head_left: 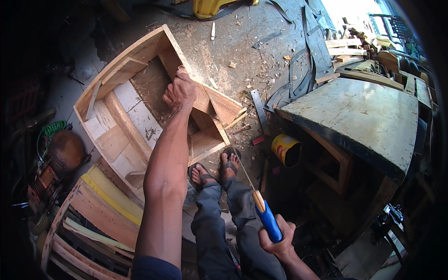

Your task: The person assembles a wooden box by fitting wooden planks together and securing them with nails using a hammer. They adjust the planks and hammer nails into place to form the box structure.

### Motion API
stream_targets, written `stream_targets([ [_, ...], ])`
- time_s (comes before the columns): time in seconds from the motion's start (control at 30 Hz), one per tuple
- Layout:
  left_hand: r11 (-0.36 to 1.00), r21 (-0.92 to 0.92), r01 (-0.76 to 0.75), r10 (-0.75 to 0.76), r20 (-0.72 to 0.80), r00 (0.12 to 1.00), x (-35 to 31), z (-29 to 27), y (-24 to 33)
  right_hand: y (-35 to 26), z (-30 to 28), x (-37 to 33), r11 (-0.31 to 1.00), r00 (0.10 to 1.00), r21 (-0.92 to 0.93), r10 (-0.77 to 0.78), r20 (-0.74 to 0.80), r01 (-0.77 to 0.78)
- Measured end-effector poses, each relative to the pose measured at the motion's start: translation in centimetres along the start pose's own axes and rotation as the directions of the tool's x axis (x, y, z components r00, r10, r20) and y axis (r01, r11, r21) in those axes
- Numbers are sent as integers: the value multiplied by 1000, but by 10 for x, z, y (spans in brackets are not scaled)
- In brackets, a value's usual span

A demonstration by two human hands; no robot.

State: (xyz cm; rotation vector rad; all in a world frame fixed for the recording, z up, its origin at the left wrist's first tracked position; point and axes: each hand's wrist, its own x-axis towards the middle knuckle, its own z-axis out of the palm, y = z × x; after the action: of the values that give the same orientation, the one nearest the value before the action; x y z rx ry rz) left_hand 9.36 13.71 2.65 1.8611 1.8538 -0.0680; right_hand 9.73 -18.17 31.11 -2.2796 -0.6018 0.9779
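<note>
- Dusty workshop floor (242, 42), strewn with wood chips and shavings, with dark straps trailing toward the far right.
- Left of centre, an open wooden frame (126, 116) shaped like a curved box, lying on the floor with inner braces showing.
- Left hand (179, 91) clamped over the far right edge of the wooden frame, fingers curled around the board, arm stretched straight out.
- Right hand (277, 238) closed in a fist around the blue handle of a handsaw (266, 217) (blade seen nearly edge-on, thin and pale), pointing toward the near corner of the frame.
- Two feet in sandals (214, 170) planted just beside the near right corner of the frame, grey trousers below.
- Yellow tin (285, 150) on its side, near the feet, to the right, open mouth facing the viewer.
- Metal square (258, 109) flat on the floor between the frame and the desk.
- Worn desk (359, 116) at right, pale top scuffed and stained, offcuts piled beyond its far edge.
- Slatted curved wooden piece (93, 219) at near left, one slat yellow.
</note>
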Motion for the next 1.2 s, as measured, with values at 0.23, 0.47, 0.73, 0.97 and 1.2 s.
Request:
stream_targets([
  [0.23,1000,15,-13,13,-43,999,4,10,-1,-4,70,101,999,998,28,-14,-59,16],
  [0.47,1000,-13,-20,19,-71,997,1,8,-4,9,-6,-15,1000,1000,23,-9,-9,9],
  [0.73,999,14,29,-29,-4,1000,-2,-3,5,40,83,152,987,987,44,-155,-37,157],
  [0.97,998,64,-6,7,-17,1000,3,-2,11,66,96,123,968,979,161,-175,-101,190],
  [1.2,998,57,29,-30,14,999,0,-5,9,20,-42,-55,997,988,-32,73,139,-69],
])
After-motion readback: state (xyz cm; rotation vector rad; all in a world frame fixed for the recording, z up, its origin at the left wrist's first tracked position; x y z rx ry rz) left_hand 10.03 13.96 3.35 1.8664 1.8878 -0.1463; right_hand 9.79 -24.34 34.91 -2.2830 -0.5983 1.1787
